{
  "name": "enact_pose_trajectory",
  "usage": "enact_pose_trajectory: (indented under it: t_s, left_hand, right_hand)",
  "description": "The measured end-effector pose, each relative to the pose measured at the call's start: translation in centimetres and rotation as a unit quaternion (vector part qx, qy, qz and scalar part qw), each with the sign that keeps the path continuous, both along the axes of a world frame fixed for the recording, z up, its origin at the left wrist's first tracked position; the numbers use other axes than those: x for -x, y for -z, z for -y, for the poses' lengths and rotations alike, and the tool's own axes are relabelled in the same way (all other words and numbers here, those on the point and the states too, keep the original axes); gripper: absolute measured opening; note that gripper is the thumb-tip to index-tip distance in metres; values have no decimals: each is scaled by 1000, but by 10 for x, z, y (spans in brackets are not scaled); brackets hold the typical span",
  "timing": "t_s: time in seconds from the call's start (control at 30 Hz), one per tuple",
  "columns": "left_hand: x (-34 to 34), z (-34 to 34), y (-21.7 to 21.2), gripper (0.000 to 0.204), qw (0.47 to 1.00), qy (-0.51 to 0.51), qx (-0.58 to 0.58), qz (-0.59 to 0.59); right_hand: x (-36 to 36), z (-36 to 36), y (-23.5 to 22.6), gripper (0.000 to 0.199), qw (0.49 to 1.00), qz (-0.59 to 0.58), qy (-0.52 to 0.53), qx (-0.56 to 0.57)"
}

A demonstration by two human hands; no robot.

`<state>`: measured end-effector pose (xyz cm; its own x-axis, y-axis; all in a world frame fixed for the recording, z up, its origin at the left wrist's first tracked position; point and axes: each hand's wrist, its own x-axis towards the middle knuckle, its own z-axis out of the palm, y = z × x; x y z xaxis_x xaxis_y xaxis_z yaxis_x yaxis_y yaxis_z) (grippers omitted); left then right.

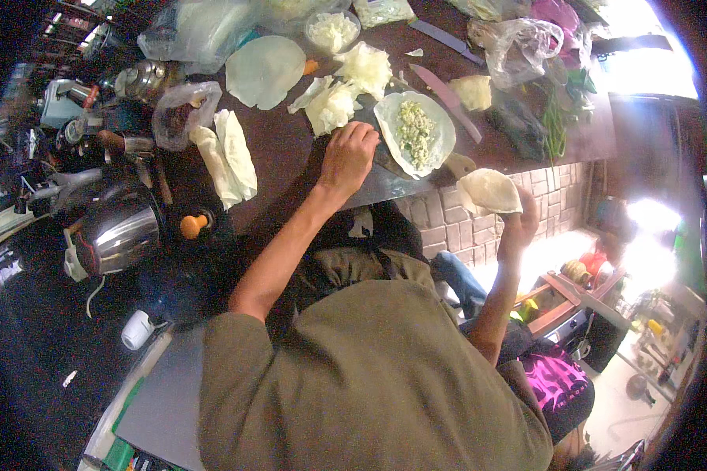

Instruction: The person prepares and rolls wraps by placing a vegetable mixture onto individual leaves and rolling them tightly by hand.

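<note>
My right hand (526, 220) holds a pale, rounded, leaf-like piece (491, 191) out past the table's front edge. My left hand (348, 161) is at that edge with its fingers curled together; anything in them is hidden. Just right of it lies a round, pale sheet or dish (445, 141) bearing a mound of chopped whitish-green food (415, 133). Beyond my left hand sit crumpled pale cabbage leaves (330, 106), with another rounded, pale green sheet (265, 72) to their left.
Folded pale leaves (226, 161) lie at the left. A pinkish knife (448, 102) and a darker blade (448, 41) rest on the table (283, 157). A bowl of shredded cabbage (332, 33) stands at the back, plastic bags (522, 51) at the back right, an electric kettle (118, 234) far left.
</note>
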<state>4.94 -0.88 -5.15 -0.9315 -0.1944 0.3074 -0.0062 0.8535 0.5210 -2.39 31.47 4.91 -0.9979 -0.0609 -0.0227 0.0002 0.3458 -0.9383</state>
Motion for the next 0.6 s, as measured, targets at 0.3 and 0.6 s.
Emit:
enact_pose_trajectory:
  t_s: [0.3, 0.6]
  left_hand:
    - [-12, -37, -37, 16, 995, 16, -93, -40]
    - [-29, -35, -10, 22, 995, -84, -44, 7]
  right_hand:
    - [11, -1, -9, 29, 1000, 2, 6, 6]
    - [22, -9, -17, 28, 999, 13, -1, 38]
